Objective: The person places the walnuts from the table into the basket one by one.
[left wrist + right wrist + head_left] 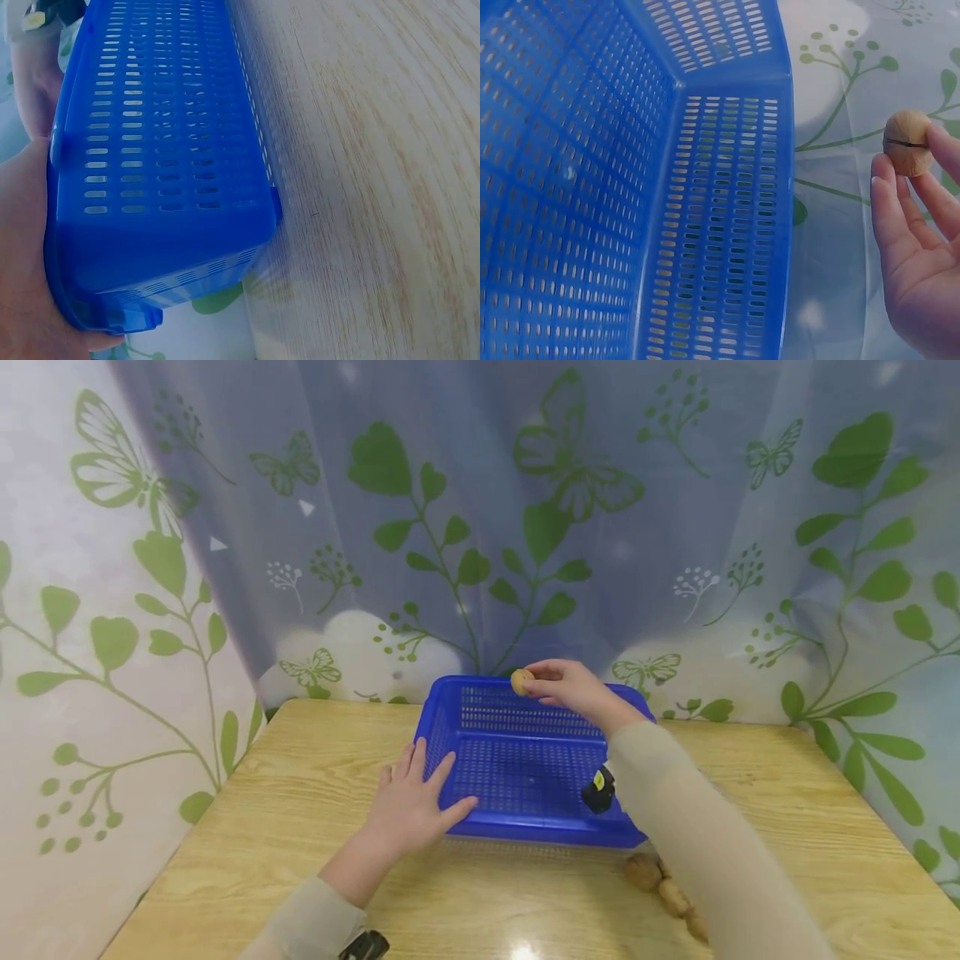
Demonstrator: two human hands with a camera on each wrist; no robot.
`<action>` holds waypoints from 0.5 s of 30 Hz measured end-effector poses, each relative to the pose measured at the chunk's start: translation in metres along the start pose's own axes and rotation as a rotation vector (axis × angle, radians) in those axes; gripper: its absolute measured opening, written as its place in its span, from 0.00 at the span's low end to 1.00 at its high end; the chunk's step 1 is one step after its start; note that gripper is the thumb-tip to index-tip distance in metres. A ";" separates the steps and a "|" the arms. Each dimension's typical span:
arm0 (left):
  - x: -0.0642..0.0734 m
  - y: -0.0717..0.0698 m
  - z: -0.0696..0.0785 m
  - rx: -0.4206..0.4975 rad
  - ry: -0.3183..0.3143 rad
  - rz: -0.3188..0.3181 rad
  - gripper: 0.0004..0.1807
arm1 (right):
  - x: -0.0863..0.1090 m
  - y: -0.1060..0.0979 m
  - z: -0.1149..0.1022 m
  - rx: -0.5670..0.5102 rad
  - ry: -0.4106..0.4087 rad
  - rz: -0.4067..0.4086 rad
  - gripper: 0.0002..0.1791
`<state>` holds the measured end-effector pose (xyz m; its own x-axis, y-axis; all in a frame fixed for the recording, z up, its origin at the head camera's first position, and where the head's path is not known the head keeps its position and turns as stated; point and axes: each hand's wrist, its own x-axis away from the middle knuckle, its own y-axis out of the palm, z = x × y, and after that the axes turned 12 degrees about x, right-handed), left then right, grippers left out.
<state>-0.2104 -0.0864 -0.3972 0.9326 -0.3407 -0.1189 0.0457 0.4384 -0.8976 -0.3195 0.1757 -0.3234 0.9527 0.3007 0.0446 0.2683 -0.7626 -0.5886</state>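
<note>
A blue plastic basket [543, 831] with slotted walls stands on the wooden table. Between the thumb and fingers of my right hand [572, 687] is a walnut [522, 682], pinched above the basket's back rim in the head view. In the right wrist view, a dark seam line crosses this walnut [908, 142]. My left hand [408, 810] rests on the basket's front left rim, its fingers spread. From the left wrist, part of that hand [26, 262] shows along the rim, with most of its fingers hidden.
Several walnuts [642, 872] lie on the table in front of the basket's right corner, partly hidden by the right sleeve [697, 827]. Behind the table [300, 777] hangs a curtain [480, 510] with green leaves and butterflies, close to the basket's back.
</note>
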 end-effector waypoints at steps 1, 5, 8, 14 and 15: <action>0.000 0.000 0.000 -0.002 -0.001 -0.002 0.44 | -0.003 0.001 0.000 -0.003 0.002 0.002 0.25; -0.001 0.001 -0.002 -0.013 -0.002 -0.005 0.45 | -0.012 0.005 0.001 0.005 0.012 0.009 0.25; -0.001 0.002 -0.003 -0.013 -0.003 -0.003 0.45 | -0.016 0.006 0.001 0.017 0.030 0.014 0.25; -0.001 0.002 -0.001 -0.009 -0.004 -0.001 0.44 | -0.025 0.010 0.003 0.021 0.047 0.010 0.24; -0.001 0.002 -0.001 -0.009 -0.003 0.000 0.44 | -0.027 0.011 0.004 0.019 0.047 0.007 0.24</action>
<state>-0.2118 -0.0861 -0.3991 0.9338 -0.3379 -0.1173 0.0425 0.4304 -0.9016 -0.3426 0.1618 -0.3344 0.9604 0.2673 0.0781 0.2589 -0.7537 -0.6041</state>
